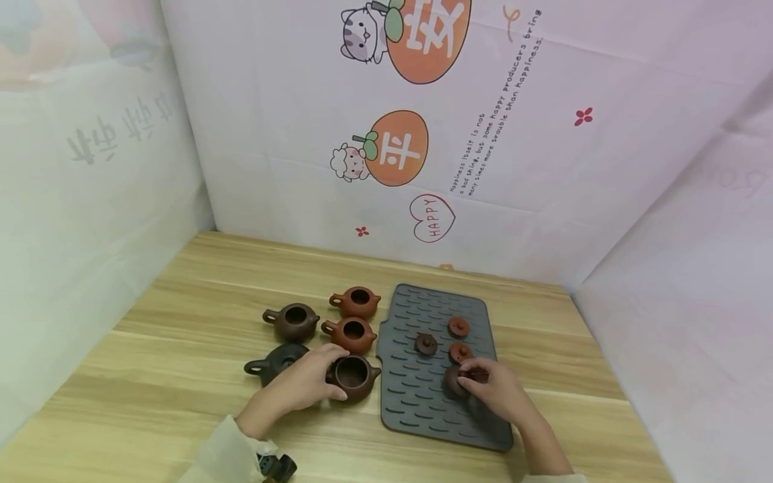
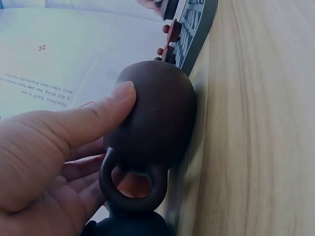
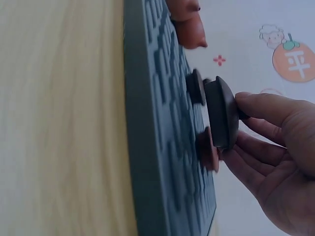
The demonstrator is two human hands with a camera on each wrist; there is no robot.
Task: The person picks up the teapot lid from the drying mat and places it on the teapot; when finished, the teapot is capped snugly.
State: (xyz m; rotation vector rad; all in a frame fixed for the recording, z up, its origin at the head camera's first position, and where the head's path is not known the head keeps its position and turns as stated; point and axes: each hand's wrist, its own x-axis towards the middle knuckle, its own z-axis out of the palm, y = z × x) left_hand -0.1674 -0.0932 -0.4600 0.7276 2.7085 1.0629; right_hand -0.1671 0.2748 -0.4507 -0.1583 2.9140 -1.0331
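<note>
My left hand (image 1: pixel 304 379) grips a dark brown teapot (image 1: pixel 364 390) with no lid on, its spout to the right. In the left wrist view the thumb lies on one side of the teapot (image 2: pixel 157 113), with the fingers partly hidden behind it. My right hand (image 1: pixel 496 389) pinches a dark brown teapot lid (image 1: pixel 453 381) by its knob. The right wrist view shows this lid (image 3: pixel 221 115) held tilted just off the grey mat (image 3: pixel 142 147). Close to it on the mat lie two reddish lids (image 1: pixel 459 327) and a smaller brown lid (image 1: pixel 426 344).
Two reddish teapots (image 1: pixel 356 308) and a brown teapot (image 1: pixel 290 329) stand lidless behind my left hand. A black teapot (image 1: pixel 272 362) is partly covered by that hand. White printed cloth (image 1: pixel 290 168) walls the wooden table (image 1: pixel 151 376) at the back and sides.
</note>
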